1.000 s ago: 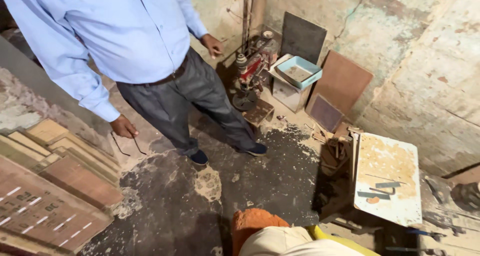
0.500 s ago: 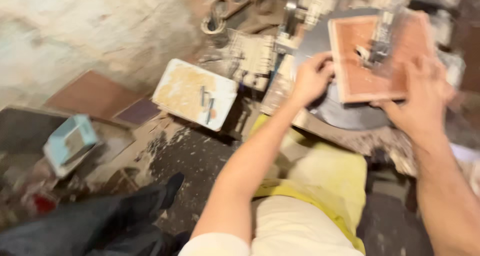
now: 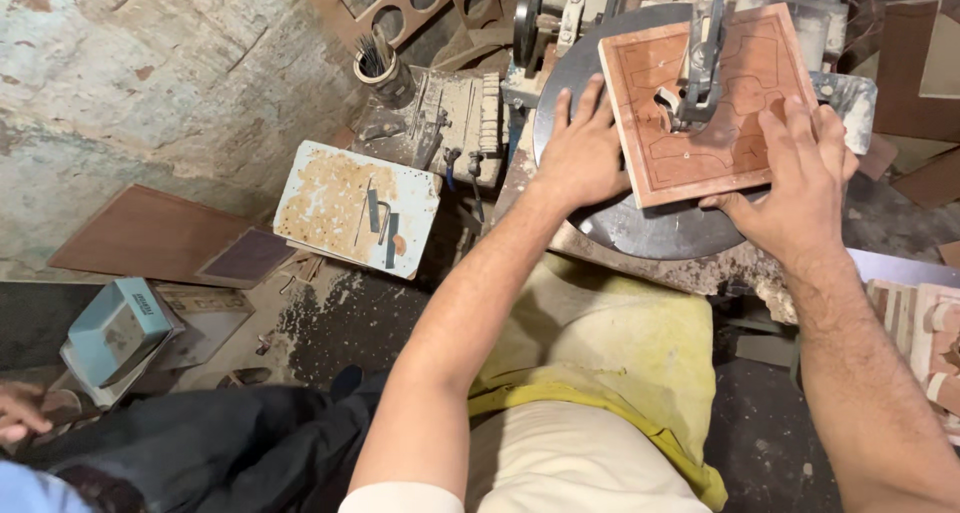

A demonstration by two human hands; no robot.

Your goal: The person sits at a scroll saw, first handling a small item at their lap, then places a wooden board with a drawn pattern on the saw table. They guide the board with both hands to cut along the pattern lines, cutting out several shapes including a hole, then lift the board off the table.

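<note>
While both hands are working at the saw table, the left hand is lying flat with fingers spread, palm down on the round metal table, fingertips pressing against the left edge of the square wooden board. The right hand is also spread, fingers lying on top of the board's lower right corner, thumb hooking under its near edge; neither hand is pinching anything. The board is sitting tilted on the round table, outlines marked on its face, one curved slot already cut near the middle. The saw's blade guide arm is coming down onto the board right at that slot, between the two hands. Yellow-clad lap is showing just below the table. Left of the machine, a dusty white panel is lying flat with a few small dark metal pieces on it. A cup of thin rods is standing just behind it, beside a grimy motor block. Brown boards are leaning at the wall further left, near a light blue box. Another person's dark trouser leg and hand are showing at the lower left. Cut wooden pieces are stacking up at the right edge.
</note>
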